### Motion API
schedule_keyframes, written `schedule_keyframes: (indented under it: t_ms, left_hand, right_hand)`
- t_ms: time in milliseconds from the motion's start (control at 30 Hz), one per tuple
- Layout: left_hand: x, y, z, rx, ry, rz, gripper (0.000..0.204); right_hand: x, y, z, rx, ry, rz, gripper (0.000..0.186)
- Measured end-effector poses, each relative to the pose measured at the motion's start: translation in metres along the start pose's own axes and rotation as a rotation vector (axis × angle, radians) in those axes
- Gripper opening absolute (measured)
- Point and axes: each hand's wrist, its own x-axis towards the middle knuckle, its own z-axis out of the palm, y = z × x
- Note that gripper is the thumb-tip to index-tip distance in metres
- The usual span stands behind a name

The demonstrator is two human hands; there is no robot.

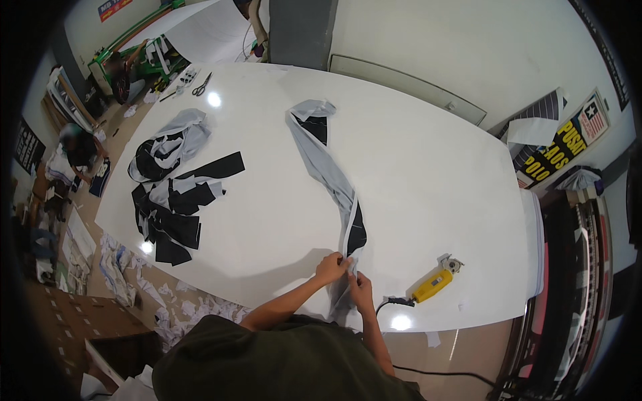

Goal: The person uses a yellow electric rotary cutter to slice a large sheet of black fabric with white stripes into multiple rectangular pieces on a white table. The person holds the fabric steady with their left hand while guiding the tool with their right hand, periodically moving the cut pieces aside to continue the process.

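A long strip of grey and black fabric (328,174) runs down the white table (428,174) from its far middle to the near edge. Its surface is twisted, with black showing at the far end and again just beyond my hands. My left hand (332,268) pinches the strip close to the near edge. Right beside it, my right hand (360,291) grips the same fabric slightly nearer to me. Below my hands the grey tail of the strip hangs toward the table edge, partly hidden by my body.
Black and grey fabric pieces (177,227) lie in a heap on the left, with a bundled roll (167,147) behind. Scissors (202,84) rest at the far left. A yellow corded electric cutter (433,286) lies at right. Scraps (194,311) litter the floor; two people are at far left.
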Motion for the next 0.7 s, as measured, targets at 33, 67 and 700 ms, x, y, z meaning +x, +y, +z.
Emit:
schedule_keyframes:
  t_ms: [33, 67, 700]
  left_hand:
    - [0.008, -0.009, -0.012, -0.167, -0.063, 0.006, 0.052]
    - [0.012, -0.012, -0.022, -0.226, -0.028, 0.027, 0.048]
    - [-0.093, -0.097, -0.193, -0.012, 0.330, -0.308, 0.048]
  right_hand:
    - [-0.006, -0.025, 0.001, 0.049, -0.067, 0.032, 0.042]
    - [-0.011, -0.039, 0.001, 0.097, -0.121, 0.070, 0.043]
    - [-0.046, -0.030, 0.027, -0.039, 0.232, 0.312, 0.051]
